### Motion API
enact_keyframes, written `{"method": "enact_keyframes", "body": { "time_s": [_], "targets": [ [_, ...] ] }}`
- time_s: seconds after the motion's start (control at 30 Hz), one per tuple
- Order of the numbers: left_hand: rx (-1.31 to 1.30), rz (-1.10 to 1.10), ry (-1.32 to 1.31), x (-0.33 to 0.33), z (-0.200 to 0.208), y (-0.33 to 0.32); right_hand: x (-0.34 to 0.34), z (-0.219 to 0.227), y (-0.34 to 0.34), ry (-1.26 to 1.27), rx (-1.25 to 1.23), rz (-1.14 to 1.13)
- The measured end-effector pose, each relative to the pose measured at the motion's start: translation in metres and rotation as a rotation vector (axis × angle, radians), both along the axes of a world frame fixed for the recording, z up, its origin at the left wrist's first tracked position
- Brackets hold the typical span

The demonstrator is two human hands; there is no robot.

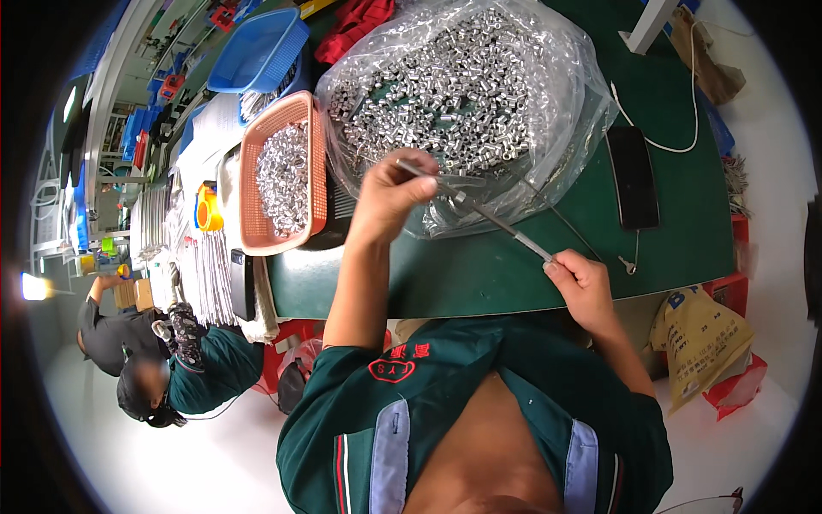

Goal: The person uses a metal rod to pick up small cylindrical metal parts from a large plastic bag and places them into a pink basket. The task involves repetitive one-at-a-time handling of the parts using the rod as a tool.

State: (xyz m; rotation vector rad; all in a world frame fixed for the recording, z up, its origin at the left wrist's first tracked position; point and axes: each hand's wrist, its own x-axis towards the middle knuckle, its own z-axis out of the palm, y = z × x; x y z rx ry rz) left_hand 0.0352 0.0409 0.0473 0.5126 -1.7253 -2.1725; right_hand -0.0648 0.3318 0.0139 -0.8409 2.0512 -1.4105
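My left hand and my right hand hold a slim grey tube slantwise above the green table. The left pinches its upper end between thumb and fingers; the right grips its lower end near the table's front edge. A small silver metal sleeve sits around the tube near my left fingers. A paler silvery stretch lies close to my right fingers. Behind the tube, a wide clear plastic bag lies open, full of loose short metal sleeves.
Left of the bag stands an orange basket of small silver parts, with a blue basket behind. A black phone, white cable and thin rod lie at right. Co-workers are at far left; a yellow sack stands lower right.
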Motion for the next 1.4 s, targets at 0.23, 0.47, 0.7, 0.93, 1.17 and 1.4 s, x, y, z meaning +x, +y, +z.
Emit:
{"method": "enact_keyframes", "body": {
  "time_s": [0.23,0.47,0.7,0.93,1.17,1.4],
  "targets": [
    [-0.752,0.355,-0.341,0.001,-0.012,-0.017,-0.008,0.005,0.000,-0.172,-0.047,-0.058],
    [-1.384,0.142,-0.437,-0.003,-0.024,-0.024,-0.009,0.006,0.000,-0.169,-0.026,-0.020],
    [-1.297,0.142,-0.423,-0.002,-0.027,-0.025,-0.009,0.006,-0.001,-0.193,-0.028,-0.025],
    [0.000,0.111,0.147,0.017,-0.028,-0.042,-0.009,0.003,-0.001,-0.167,0.002,-0.009],
    [0.323,-0.014,0.359,0.022,-0.041,-0.049,-0.008,0.005,-0.001,-0.096,0.036,0.054],
    [0.155,0.039,0.205,0.023,-0.031,-0.043,-0.008,0.007,-0.001,-0.072,0.066,0.082]
  ]
}}
